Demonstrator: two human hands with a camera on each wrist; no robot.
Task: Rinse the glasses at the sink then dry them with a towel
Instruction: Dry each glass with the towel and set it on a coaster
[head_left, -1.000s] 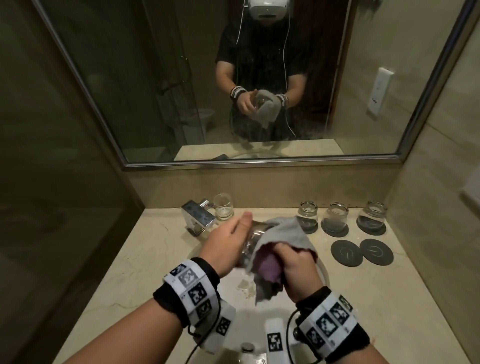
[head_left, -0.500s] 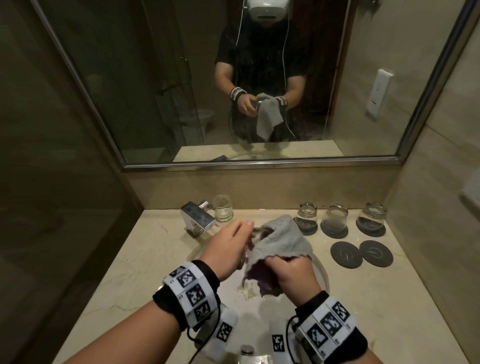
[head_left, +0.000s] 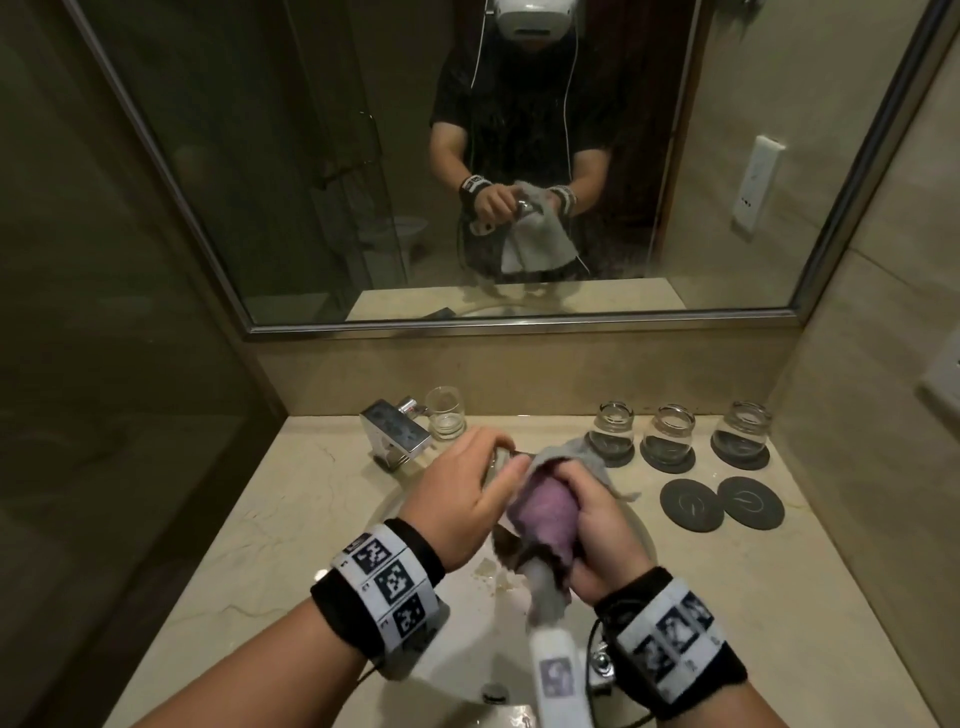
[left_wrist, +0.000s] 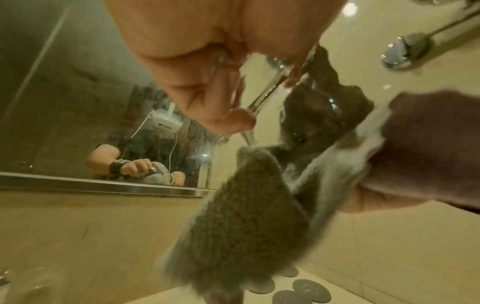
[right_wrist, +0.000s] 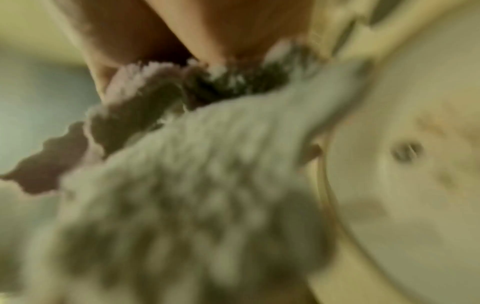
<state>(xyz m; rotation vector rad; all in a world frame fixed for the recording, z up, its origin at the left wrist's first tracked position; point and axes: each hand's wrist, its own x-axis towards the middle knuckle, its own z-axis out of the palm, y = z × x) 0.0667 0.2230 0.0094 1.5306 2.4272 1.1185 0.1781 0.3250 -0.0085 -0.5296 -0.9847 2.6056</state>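
Note:
Over the sink basin (head_left: 415, 519) my left hand (head_left: 470, 491) grips a clear glass (head_left: 500, 458) by its side, fingers curled round it. A grey towel with a purple inner side (head_left: 550, 514) is pushed against the glass's mouth, and my right hand (head_left: 592, 519) is curled round the bunched cloth. In the left wrist view the glass (left_wrist: 311, 98) shows dark towel (left_wrist: 246, 216) inside it, below my left thumb (left_wrist: 228, 121). The right wrist view is blurred, filled by the towel (right_wrist: 194, 185) above the basin's drain (right_wrist: 406, 151).
A chrome faucet (head_left: 397, 434) stands behind the basin with an upright glass (head_left: 445, 413) beside it. At the right, three glasses (head_left: 670, 431) stand upside down on dark coasters, with two bare coasters (head_left: 692, 504) in front. A wall mirror (head_left: 467, 327) rises behind the counter.
My right hand has regripped the towel, now wrapped round its purple side and turned against the glass. The towel's loose end now hangs down toward me. My left hand keeps its hold.

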